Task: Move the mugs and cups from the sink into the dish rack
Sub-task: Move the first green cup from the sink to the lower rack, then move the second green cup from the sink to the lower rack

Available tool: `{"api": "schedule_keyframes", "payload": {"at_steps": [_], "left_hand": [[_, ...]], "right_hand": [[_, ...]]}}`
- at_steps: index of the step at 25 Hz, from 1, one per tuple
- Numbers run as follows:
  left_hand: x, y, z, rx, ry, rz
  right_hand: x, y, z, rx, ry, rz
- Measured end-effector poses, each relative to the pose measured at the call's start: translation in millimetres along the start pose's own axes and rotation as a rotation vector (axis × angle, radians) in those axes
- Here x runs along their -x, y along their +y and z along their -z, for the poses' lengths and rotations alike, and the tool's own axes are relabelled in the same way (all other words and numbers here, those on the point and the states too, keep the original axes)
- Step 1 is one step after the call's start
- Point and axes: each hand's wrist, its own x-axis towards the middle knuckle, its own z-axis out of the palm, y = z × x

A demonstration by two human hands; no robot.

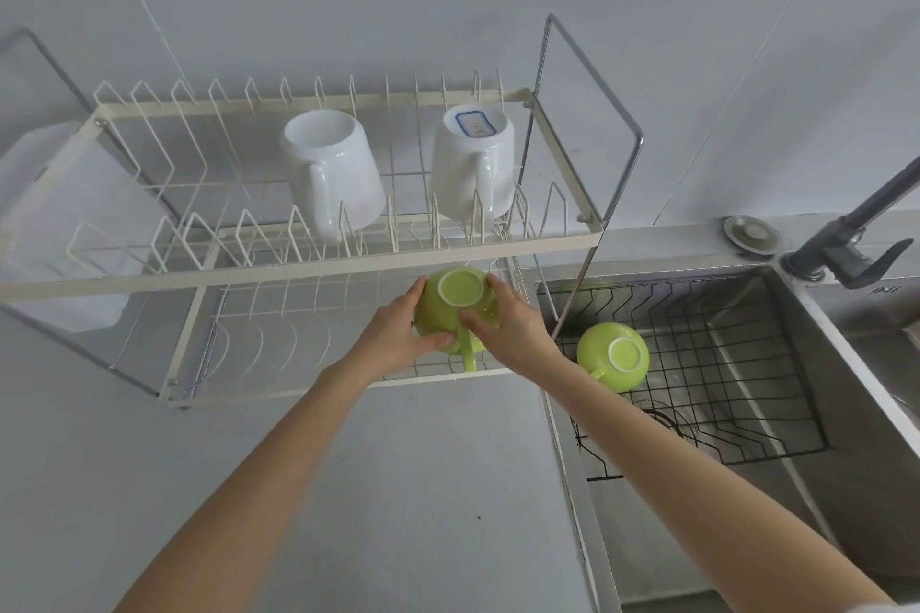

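A green cup [460, 294] is upside down over the right end of the lower tier of the cream dish rack [348, 266]. My left hand [398, 331] grips its left side and my right hand [513, 329] its right side; its handle points toward me. A second green cup [615, 356] lies upside down on the black wire grid [722, 363] in the steel sink [816, 329]. Two white mugs stand upside down on the rack's upper tier, one in the middle [333, 169] and one to the right [473, 164].
A dark faucet [846, 234] rises at the sink's far right corner, with a round metal cap [751, 232] beside it. A white tray [59, 214] lies under the rack's left end. The grey counter [398, 488] lies in front of the rack.
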Motion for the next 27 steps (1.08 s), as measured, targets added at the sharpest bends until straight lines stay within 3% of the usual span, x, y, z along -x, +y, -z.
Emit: {"api": "schedule_keyframes", "payload": {"at_steps": [10, 19, 27], "left_hand": [[54.6, 7.1, -4.4, -0.111, 0.076, 0.009], [110.1, 35.4, -50.0, -0.613, 0.083, -0.143], [97.7, 83.0, -105.2, -0.658, -0.010, -0.221]], "right_hand": [[55.4, 4.6, 14.5, 0.098, -0.080, 0.092], [119.4, 55.4, 28.4, 0.437, -0.037, 0.097], [132.7, 112.6, 66.7, 0.518, -0.078, 0.000]]}}
